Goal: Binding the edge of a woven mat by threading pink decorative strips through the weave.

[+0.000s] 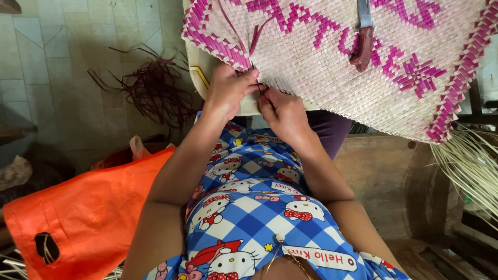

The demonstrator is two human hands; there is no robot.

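Left hand and right hand pinch dark strip at woven mat edge; hard tug may snap strip; knife could slide off.

A matt woven mat of pale and magenta plant strips; on it, a knife with steel blade and reddish wooden handle.
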